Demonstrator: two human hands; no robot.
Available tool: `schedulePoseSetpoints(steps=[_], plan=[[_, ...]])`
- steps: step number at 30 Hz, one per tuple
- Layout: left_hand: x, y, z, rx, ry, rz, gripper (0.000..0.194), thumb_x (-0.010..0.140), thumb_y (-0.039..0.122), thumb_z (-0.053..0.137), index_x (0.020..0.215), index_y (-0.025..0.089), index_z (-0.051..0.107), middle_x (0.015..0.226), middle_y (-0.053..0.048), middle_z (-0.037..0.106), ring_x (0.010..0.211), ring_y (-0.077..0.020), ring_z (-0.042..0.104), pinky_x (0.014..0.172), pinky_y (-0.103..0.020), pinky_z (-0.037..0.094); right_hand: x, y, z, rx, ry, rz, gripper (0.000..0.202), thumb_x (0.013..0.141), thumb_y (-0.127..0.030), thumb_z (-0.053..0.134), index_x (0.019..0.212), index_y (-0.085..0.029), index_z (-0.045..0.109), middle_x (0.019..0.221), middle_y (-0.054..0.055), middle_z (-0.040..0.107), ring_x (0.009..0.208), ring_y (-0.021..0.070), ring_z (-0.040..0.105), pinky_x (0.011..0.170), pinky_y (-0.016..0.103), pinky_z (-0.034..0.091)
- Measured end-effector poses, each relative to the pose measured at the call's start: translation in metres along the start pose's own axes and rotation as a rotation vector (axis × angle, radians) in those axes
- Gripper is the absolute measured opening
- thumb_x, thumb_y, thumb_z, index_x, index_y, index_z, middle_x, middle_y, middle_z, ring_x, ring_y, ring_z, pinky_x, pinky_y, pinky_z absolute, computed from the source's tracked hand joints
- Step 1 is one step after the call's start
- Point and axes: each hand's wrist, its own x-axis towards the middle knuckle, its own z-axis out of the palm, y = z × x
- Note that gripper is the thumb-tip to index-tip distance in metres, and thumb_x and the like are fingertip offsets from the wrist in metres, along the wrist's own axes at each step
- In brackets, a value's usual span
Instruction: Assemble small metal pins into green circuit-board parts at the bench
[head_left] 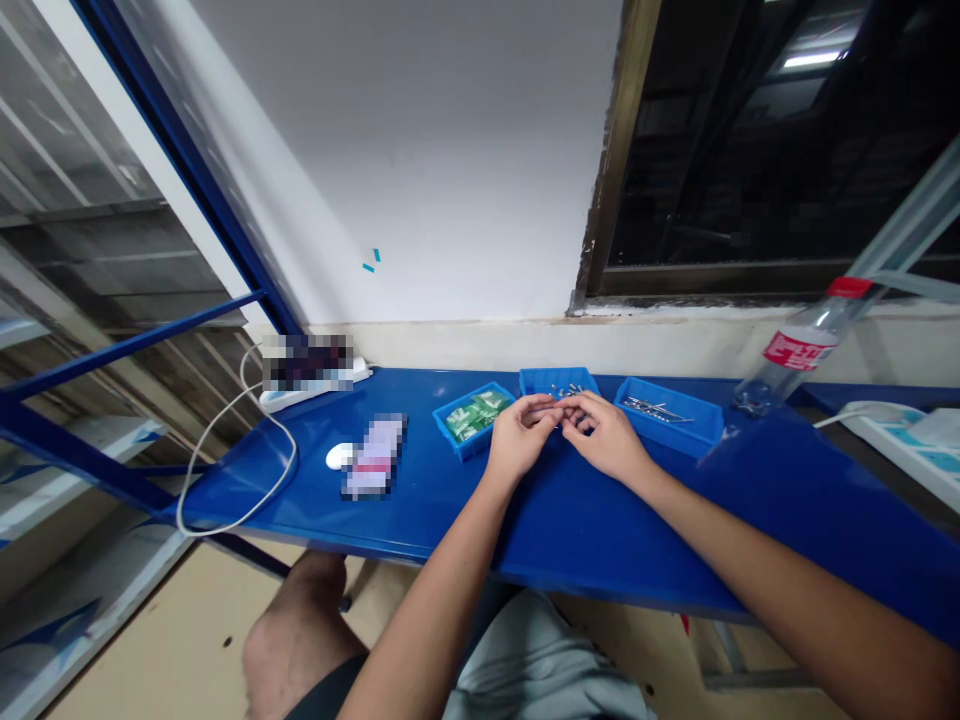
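My left hand (523, 432) and my right hand (600, 430) meet fingertip to fingertip above the blue table, just in front of the trays. Both are closed, thumbs against fingers; whatever they pinch is hidden or too small to name. Left of them a blue tray (463, 452) holds several small green-and-white packets (480, 410). Behind my hands stands a second blue tray (541, 377) with small metal pieces (576, 390), partly covered by my fingers. On the right, a third blue tray (686, 437) contains thin metal rods (654, 408).
A pixelated phone-like object (377, 455) and a white oval item (340, 456) lie on the left. Behind them is a power strip (319, 388) with a looping white cable (225, 531). A clear bottle (799, 345) stands at right, near another white strip (892, 435).
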Motion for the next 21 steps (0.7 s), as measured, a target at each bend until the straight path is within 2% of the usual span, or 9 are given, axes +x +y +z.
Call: schedulePoseSetpoints(steps=[3, 7, 12, 16, 21], plan=[[-0.003, 0.002, 0.002, 0.134, 0.019, -0.015, 0.036, 0.091, 0.041, 0.078, 0.115, 0.014, 0.076, 0.109, -0.013, 0.082, 0.099, -0.0257, 0.079, 0.091, -0.038, 0.065, 0.000, 0.002, 0.000, 0.018, 0.024, 0.026, 0.014, 0.088, -0.024, 0.064, 0.099, -0.024, 0.073, 0.097, 0.006, 0.070, 0.080, 0.0201, 0.068, 0.065, 0.034, 0.058], [-0.004, -0.001, 0.002, 0.212, -0.035, -0.020, 0.036, 0.094, 0.047, 0.074, 0.111, 0.017, 0.080, 0.102, -0.010, 0.083, 0.089, -0.0252, 0.080, 0.081, -0.037, 0.067, 0.000, 0.003, -0.001, 0.023, 0.015, 0.039, 0.015, 0.087, -0.022, 0.065, 0.100, -0.024, 0.072, 0.100, 0.006, 0.072, 0.083, 0.0201, 0.069, 0.067, 0.033, 0.059], [-0.001, -0.008, -0.003, 0.243, 0.002, 0.015, 0.022, 0.093, 0.027, 0.075, 0.112, 0.017, 0.080, 0.100, -0.010, 0.083, 0.088, -0.0247, 0.081, 0.083, -0.038, 0.067, -0.001, 0.004, 0.001, 0.032, -0.012, 0.013, 0.013, 0.088, -0.022, 0.064, 0.099, -0.024, 0.072, 0.104, 0.007, 0.073, 0.085, 0.0204, 0.071, 0.073, 0.035, 0.060], [0.000, -0.007, -0.004, 0.342, 0.051, 0.051, 0.018, 0.089, 0.011, 0.073, 0.105, 0.017, 0.080, 0.099, -0.009, 0.084, 0.090, -0.0225, 0.081, 0.088, -0.037, 0.067, -0.001, 0.003, 0.002, 0.074, 0.001, 0.076, 0.012, 0.093, -0.029, 0.065, 0.101, -0.024, 0.072, 0.105, 0.007, 0.076, 0.089, 0.0224, 0.074, 0.077, 0.037, 0.062], [-0.002, -0.004, -0.004, 0.439, 0.051, 0.075, 0.027, 0.086, -0.001, 0.068, 0.102, 0.016, 0.079, 0.098, -0.006, 0.084, 0.088, -0.0184, 0.081, 0.090, -0.033, 0.066, -0.002, 0.005, 0.004, 0.102, 0.003, 0.136, 0.015, 0.091, -0.035, 0.070, 0.100, -0.023, 0.071, 0.098, 0.006, 0.076, 0.085, 0.0218, 0.074, 0.075, 0.036, 0.061]])
